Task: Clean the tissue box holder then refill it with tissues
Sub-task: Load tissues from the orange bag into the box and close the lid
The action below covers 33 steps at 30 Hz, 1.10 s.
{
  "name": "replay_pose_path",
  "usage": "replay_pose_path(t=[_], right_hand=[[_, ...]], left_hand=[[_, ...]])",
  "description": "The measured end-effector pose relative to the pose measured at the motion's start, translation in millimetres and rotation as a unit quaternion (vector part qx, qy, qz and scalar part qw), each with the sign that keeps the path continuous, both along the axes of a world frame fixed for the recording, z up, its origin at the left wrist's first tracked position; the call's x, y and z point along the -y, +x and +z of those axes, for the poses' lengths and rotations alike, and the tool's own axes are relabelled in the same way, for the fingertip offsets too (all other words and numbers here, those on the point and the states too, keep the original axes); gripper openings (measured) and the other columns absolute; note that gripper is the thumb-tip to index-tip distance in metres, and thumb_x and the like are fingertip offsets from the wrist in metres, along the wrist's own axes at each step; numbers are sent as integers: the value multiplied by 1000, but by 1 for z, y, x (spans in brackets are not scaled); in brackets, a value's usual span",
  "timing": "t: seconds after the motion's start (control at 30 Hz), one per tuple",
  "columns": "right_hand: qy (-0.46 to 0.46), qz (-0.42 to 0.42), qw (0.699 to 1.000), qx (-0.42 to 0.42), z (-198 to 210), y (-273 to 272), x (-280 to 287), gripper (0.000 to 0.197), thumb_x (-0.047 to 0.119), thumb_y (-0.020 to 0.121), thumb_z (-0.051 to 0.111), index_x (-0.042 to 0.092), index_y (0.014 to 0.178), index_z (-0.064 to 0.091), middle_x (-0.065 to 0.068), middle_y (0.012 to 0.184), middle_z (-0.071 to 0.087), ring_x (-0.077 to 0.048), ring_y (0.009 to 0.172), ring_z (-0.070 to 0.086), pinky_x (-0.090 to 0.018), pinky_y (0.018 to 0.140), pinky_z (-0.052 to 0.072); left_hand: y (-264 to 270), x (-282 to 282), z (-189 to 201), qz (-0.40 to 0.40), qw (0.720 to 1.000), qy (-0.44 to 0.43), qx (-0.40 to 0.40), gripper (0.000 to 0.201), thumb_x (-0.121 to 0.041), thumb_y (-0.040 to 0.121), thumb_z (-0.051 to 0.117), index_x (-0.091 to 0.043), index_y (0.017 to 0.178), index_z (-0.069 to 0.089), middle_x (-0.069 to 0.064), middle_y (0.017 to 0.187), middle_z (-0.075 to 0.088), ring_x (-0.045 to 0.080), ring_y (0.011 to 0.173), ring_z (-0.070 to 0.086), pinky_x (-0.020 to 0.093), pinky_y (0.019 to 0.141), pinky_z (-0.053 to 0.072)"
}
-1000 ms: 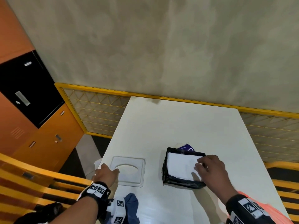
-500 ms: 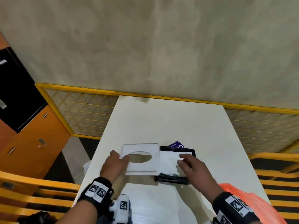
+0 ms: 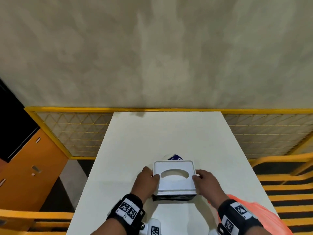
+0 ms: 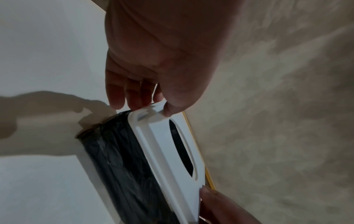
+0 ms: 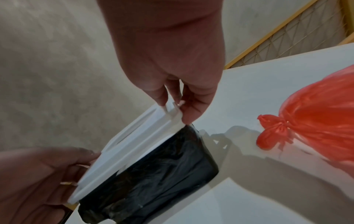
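Nearest the viewer, both wrists wear black bands with checkered markers, and an orange-red plastic bag point(image 3: 254, 216), knotted at its neck, lies on the white counter point(image 3: 169, 133) just right of the right forearm. Ahead of them, the left hand point(image 3: 146, 182) pinches the left edge of a white lid point(image 3: 174, 184) with an oval opening, thumb on top and fingers point(image 4: 122, 94) down along the side. The right hand point(image 3: 205, 183) pinches the lid's right edge the same way, so the lid sits between the two hands. Under the lid stands the tissue box holder point(image 3: 174, 198), its black, glossy, wrinkled sides showing below the lid's rim; it rests on the counter. White shows through the oval opening. Just behind the holder, a blue-and-white package point(image 3: 175, 156) peeks out. Farther back, the counter meets a yellow-framed mesh rail point(image 3: 76, 131) and a mottled beige wall point(image 3: 152, 56); orange cabinets point(image 3: 30, 167) stand at the far left.
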State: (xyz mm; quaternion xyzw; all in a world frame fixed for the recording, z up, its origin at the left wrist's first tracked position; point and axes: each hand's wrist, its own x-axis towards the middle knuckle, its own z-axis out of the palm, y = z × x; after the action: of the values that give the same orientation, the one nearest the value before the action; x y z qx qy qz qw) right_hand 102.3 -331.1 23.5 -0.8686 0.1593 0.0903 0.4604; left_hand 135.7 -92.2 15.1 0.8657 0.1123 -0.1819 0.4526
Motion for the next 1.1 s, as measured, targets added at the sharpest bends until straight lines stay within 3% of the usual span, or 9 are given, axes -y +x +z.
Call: replay_pose_path(t=[0.13,0.23,0.43,0.63,0.77,0.97,1.1], right_hand=[[-20,16,1000,-14,-12,6,0,16,19,91,52,18,92,67,-1,77,66,-13,66,61,-19,51,40],[-38,25,998,-39,-24,10,3,19,25,90,51,14,97,65,-8,86,65,-22,74,61,-27,60,47],[-65,51,996,-36,-33,10,5,22,28,96,46,18,106,62,-3,93,63,-16,82,60,-29,68,47],[-48,50,997,-29,-41,11,5,32,23,99,47,12,126,60,-4,99,64,-15,82,59,-23,67,43],[-75,57,995,-43,-50,10,6,41,31,101,40,20,140,47,-3,111,62,-15,93,55,-35,88,46],[-129,90,985,-75,-55,10,5,50,33,102,33,21,151,28,-4,128,54,-20,112,54,-41,95,45],[-102,73,989,-78,-53,12,7,52,37,102,35,22,152,28,-8,136,52,-23,122,51,-38,102,42]], left_hand=[[4,1,-8,8,1000,13,-1,16,-27,97,53,-11,98,51,5,90,59,23,75,56,32,65,48],[5,1,-13,15,1000,8,-2,9,-22,96,51,-12,97,52,4,88,58,20,72,52,30,62,44],[2,-1,-21,18,1000,5,8,8,-23,98,51,-16,93,53,6,89,61,22,73,55,31,64,46],[-8,-3,-31,34,999,-8,5,15,-21,99,49,-13,87,54,8,78,65,20,60,53,30,58,45],[-3,-7,-30,30,999,-17,-2,17,-22,97,52,-10,86,55,7,79,64,19,64,55,31,60,49],[7,-11,-24,4,1000,-1,-27,10,-18,92,52,-12,86,56,9,84,65,21,71,58,40,68,56],[13,-14,-13,-40,998,45,-1,9,-19,90,60,-17,93,52,4,93,59,17,76,55,28,61,47]])
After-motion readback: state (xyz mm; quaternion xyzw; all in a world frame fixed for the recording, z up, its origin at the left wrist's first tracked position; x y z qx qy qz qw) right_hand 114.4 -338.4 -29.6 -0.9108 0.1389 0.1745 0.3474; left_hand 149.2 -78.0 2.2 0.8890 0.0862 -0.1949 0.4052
